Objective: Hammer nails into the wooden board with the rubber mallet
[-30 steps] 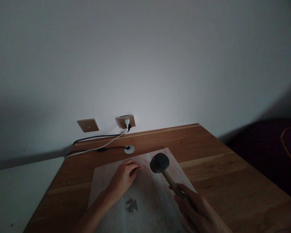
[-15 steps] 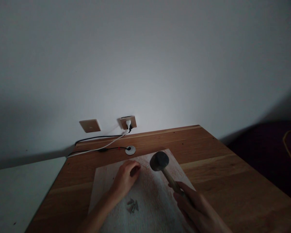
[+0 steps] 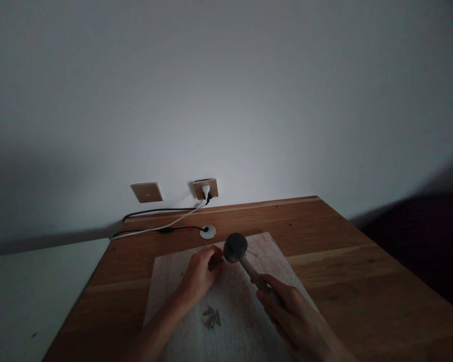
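Now mallet [image 3: 236,249] shifted left, nearer left hand [image 3: 201,269]

This looks like an indoor room in a home or a small office; which of the two cannot be told. A plain pale wall [image 3: 249,125] rises behind the wood-grain counter [image 3: 343,261], with a power socket [image 3: 214,188] and a second wall plate [image 3: 146,192] just above the counter's back edge. A round cable grommet [image 3: 212,233], as on desks, sits in the counter's top, and a white cable [image 3: 173,221] runs across its back.
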The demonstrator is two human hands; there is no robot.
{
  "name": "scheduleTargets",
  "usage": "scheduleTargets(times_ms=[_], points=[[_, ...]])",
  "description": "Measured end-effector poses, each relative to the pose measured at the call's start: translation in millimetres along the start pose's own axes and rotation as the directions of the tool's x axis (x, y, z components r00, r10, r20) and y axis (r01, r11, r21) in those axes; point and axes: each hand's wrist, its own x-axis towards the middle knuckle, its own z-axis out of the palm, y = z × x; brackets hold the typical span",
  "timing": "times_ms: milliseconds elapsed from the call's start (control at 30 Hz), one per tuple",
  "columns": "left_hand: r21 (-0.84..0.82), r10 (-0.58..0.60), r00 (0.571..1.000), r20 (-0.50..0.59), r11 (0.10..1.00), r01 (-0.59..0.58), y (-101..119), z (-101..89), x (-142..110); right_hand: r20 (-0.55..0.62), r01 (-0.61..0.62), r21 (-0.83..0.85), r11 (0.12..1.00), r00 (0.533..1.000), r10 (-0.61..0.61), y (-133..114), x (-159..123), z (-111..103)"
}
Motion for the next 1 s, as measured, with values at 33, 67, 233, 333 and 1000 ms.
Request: scheduleTargets(times_ms=[33, 67, 233, 333, 1000], points=[[-0.022, -0.021, 1.000, -0.004, 1.000, 0.021, -0.3, 0.4, -0.2, 0.000, -0.014, -0.014, 1.000, 1.000, 0.014, -1.5, 0.6, 0.1], [-0.041, -0.038, 0.999, -0.011, 0.998, 0.037, -1.0, 1.0, -0.5, 0.000, -0.029, -0.018, 0.999, 1.000, 0.029, -2.1, 1.2, 0.4], [-0.065, -0.058, 0.998, -0.031, 0.996, 0.056, -8.7, 3.8, -1.8, 0.043, -0.059, 0.025, 0.998, 0.997, 0.058, -0.4, 3.6, 5.1], [-0.072, -0.058, 0.998, -0.032, 0.996, 0.056, -10.1, 4.1, -2.1, 0.082, -0.075, 0.075, 0.994, 0.994, 0.069, -2.3, 5.3, 7.1], [-0.086, -0.073, 0.997, -0.023, 0.994, 0.071, -18.5, 8.2, -3.0, 0.092, -0.082, -0.082, 0.993, 0.992, 0.090, 2.2, 6.4, 8.2]])
